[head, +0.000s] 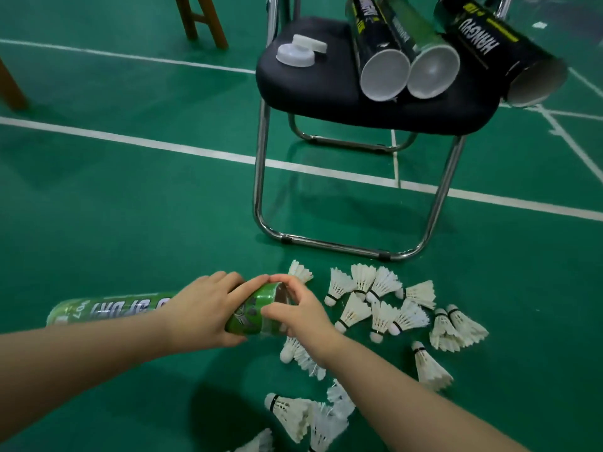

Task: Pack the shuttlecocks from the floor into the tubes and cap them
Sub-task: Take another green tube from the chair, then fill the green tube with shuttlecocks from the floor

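Observation:
A green shuttlecock tube (114,308) lies sideways just above the floor. My left hand (202,311) grips it near its open right end. My right hand (293,308) is at the tube's mouth (280,296), fingers curled on the rim; what it pinches there is hidden. Several white shuttlecocks (381,301) lie scattered on the green floor to the right and below my arms, with more shuttlecocks (303,415) near the bottom edge. Three open tubes (385,70) lie on the black chair seat (310,89), beside two white caps (295,55).
The chair's chrome legs (261,190) stand just beyond the shuttlecock pile. Wooden stool legs (202,21) are at the top left, another wooden leg (11,86) at the far left. White court lines (163,148) cross the floor.

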`<move>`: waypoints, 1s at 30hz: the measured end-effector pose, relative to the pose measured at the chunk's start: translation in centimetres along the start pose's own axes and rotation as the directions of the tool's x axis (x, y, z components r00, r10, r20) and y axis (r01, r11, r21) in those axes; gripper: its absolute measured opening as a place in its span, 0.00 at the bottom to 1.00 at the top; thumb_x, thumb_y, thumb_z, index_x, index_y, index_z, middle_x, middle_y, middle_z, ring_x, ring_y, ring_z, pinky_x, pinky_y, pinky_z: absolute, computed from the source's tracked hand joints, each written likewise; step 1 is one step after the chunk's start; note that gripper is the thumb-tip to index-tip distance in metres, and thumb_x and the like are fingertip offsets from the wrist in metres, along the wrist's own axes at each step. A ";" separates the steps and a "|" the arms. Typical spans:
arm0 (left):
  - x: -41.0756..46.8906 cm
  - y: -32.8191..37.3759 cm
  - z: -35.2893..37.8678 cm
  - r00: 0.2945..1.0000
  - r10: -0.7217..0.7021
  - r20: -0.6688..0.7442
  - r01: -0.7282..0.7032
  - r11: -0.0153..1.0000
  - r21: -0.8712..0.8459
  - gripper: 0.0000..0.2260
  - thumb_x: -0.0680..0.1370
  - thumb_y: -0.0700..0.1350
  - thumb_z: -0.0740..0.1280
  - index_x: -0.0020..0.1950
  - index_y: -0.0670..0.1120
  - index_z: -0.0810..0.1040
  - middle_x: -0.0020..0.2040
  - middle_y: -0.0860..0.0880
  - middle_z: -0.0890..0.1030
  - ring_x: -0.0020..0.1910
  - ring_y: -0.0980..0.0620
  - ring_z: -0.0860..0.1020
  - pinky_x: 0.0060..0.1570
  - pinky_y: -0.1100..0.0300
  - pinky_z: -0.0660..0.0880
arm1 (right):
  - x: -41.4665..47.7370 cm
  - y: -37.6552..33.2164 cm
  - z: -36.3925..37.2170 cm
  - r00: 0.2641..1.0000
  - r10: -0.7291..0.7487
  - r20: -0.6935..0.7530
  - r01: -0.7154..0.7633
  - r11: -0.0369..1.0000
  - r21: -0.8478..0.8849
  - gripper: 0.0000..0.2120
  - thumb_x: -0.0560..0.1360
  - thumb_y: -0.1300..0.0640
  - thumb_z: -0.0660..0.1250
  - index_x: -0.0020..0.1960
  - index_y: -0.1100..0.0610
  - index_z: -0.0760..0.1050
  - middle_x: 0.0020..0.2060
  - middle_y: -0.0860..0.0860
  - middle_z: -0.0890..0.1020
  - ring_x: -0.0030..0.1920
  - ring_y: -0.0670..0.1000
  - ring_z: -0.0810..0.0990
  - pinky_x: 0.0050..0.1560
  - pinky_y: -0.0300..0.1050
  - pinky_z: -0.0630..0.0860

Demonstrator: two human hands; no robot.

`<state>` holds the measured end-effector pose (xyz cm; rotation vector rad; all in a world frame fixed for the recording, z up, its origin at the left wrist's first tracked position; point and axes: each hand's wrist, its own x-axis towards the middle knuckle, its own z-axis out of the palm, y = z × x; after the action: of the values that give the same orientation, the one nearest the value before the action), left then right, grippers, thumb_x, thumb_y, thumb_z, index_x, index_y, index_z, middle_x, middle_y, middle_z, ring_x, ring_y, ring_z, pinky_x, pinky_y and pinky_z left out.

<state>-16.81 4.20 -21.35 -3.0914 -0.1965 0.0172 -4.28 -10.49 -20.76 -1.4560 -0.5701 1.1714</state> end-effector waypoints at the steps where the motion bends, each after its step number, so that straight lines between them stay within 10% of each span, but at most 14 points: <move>1: 0.1 -0.1 1.0 1.000 -0.002 0.010 0.002 1.000 -0.007 0.44 0.61 0.70 0.62 0.72 0.49 0.61 0.44 0.53 0.78 0.37 0.55 0.77 0.36 0.63 0.77 | 0.6 0.9 -0.1 0.999 0.036 0.005 -0.036 0.999 0.006 0.16 0.69 0.64 0.68 0.51 0.47 0.73 0.46 0.49 0.77 0.50 0.52 0.77 0.51 0.51 0.78; 15: 1.5 -1.5 6.8 0.989 -0.042 0.143 0.050 0.997 -0.052 0.47 0.58 0.70 0.67 0.71 0.48 0.62 0.42 0.52 0.78 0.36 0.53 0.77 0.33 0.63 0.77 | 6.3 5.6 -1.6 0.965 0.252 0.073 -0.259 0.959 0.116 0.14 0.69 0.52 0.69 0.54 0.47 0.73 0.54 0.50 0.77 0.56 0.56 0.77 0.54 0.55 0.77; 23: 0.6 -2.6 6.8 0.975 -0.184 0.126 0.197 0.974 -0.109 0.43 0.61 0.68 0.60 0.71 0.49 0.58 0.45 0.48 0.79 0.40 0.47 0.79 0.40 0.57 0.79 | 7.3 7.0 -5.9 0.925 0.203 -0.320 -0.299 0.911 -0.285 0.11 0.78 0.54 0.60 0.58 0.53 0.73 0.56 0.52 0.78 0.50 0.49 0.76 0.47 0.43 0.72; 30: -1.1 -2.9 7.3 0.927 -0.277 0.254 0.320 0.936 -0.145 0.46 0.65 0.67 0.64 0.77 0.52 0.49 0.58 0.47 0.74 0.57 0.45 0.74 0.58 0.52 0.73 | 7.8 8.2 -5.3 0.945 0.232 -0.232 -0.328 0.693 -0.643 0.17 0.78 0.55 0.58 0.66 0.53 0.68 0.63 0.50 0.74 0.54 0.50 0.74 0.52 0.44 0.71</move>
<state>-18.33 7.30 -28.50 -3.1958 -0.7184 0.3690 1.28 -8.32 -31.73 -2.3065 -0.7431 1.1355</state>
